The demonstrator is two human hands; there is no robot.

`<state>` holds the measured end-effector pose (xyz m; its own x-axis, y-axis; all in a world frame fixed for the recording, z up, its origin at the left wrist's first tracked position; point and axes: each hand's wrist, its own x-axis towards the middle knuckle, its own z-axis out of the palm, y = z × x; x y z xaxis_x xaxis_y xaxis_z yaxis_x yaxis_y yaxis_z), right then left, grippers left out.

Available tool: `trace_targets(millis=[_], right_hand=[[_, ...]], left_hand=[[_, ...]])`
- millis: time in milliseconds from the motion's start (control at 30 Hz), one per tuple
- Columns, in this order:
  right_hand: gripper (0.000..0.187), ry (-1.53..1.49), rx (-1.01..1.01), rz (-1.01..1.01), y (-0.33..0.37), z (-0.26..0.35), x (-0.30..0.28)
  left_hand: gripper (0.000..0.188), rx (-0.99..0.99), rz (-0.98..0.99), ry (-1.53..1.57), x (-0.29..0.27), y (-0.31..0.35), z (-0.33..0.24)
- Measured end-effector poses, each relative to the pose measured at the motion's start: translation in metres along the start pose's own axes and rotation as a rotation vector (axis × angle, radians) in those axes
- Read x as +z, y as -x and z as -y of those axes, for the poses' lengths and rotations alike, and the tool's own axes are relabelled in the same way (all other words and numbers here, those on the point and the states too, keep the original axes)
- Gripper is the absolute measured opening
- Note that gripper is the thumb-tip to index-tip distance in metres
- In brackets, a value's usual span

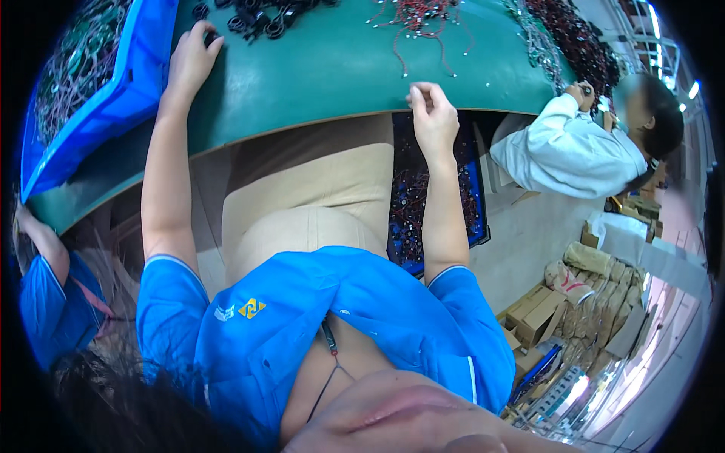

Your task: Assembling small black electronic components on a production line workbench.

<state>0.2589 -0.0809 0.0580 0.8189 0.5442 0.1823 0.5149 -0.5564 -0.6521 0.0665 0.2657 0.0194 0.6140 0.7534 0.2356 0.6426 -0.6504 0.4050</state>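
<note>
My left hand point(193, 59) is over the left part of the green table, its thumb and fingers closed around a small black part point(211, 36). Just beyond it lies a pile of black ring-shaped parts point(268, 21). My right hand point(433, 113) hovers at the table's front edge, thumb and fingertips drawn together. Whether anything sits in that pinch is too small to make out. Farther off, ahead of this hand, red wire leads with small white connectors point(423, 19) are spread in a loose heap.
At the left, a blue bin point(124, 83) full of wire leads stands on the green table point(317, 75). Under the table is a blue crate point(481, 219) of dark parts. A person in a light top point(559, 151) works at the right; another in blue point(49, 302) is at left. Cardboard boxes point(532, 309) stand lower right.
</note>
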Motion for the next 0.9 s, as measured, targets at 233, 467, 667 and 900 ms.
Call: trace_targets(millis=[233,467,667,900], right_hand=[[0.013,-0.245,0.018,-0.178,-0.094,-0.024,0.011],[0.018,-0.121,0.084,-0.405,-0.206,-0.056,-0.004],[0.029,0.217,0.163,-0.37,-0.278,-0.09,0.011],[0.045,0.437,0.017,-0.418,-0.336,-0.102,0.045]], left_hand=[[0.028,-0.155,-0.103,0.962,-0.018,0.063,-0.048],[0.028,-0.167,-0.099,1.149,0.001,0.096,-0.069],[0.027,-0.17,-0.029,1.081,0.002,0.097,-0.073],[0.028,-0.172,-0.025,0.96,0.0,0.098,-0.079]])
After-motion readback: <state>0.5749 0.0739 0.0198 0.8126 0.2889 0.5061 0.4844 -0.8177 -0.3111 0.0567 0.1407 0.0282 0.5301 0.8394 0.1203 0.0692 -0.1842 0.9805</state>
